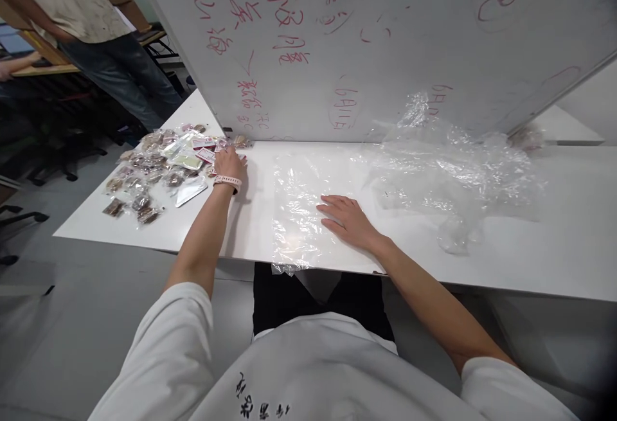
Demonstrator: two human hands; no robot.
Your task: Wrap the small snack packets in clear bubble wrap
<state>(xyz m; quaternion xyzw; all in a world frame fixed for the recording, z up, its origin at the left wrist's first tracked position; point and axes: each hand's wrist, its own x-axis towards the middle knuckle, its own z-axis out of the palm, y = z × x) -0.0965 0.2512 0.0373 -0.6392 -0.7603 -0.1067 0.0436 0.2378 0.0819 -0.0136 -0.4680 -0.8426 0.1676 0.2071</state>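
My left hand (230,164), with a pink watch at the wrist, reaches to the edge of a pile of small packets (154,170) at the table's left end; its fingers curl over a packet there, and what they hold is hidden. My right hand (348,218) lies flat, fingers spread, on a clear plastic bag (301,206) spread on the white table (530,260) in front of me.
A heap of crumpled clear plastic bags (448,164) lies at the right. A whiteboard (361,42) with red writing stands along the table's back edge. Another person (91,16) stands at the far left beside a wooden desk. Office chairs stand on the floor at left.
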